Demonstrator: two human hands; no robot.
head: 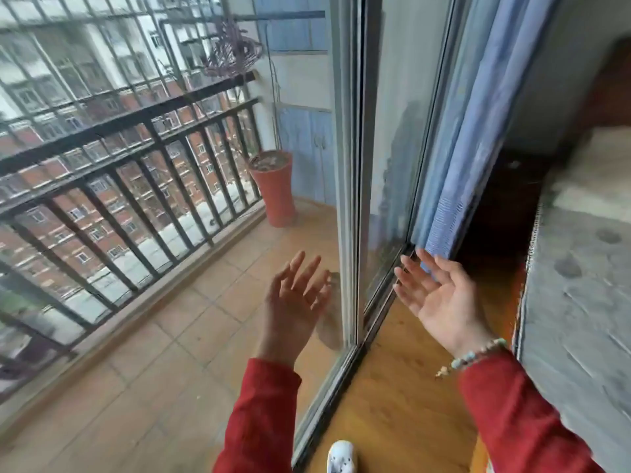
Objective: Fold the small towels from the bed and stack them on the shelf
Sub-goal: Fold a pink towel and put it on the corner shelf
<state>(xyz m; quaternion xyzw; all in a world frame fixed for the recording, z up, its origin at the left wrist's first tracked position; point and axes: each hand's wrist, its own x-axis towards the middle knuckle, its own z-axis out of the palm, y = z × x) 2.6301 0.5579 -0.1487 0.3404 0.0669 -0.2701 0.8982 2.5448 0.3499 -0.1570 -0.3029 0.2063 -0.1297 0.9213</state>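
Observation:
My left hand (pixel 295 302) is raised in front of me with its fingers spread and holds nothing. My right hand (pixel 438 298) is also raised, palm turned inward, fingers straight and empty, with a bead bracelet on the wrist. Both arms wear red sleeves. The bed (pixel 580 285), covered in a grey patterned spread, runs along the right edge of the view. No towel and no shelf are in view.
A glass sliding door (pixel 351 199) stands straight ahead, with a blue curtain (pixel 454 148) bunched at its right. Beyond the glass lie a tiled balcony, a black railing (pixel 119 158) and a red plant pot (pixel 275 186). A narrow wooden floor strip (pixel 403 387) separates door and bed.

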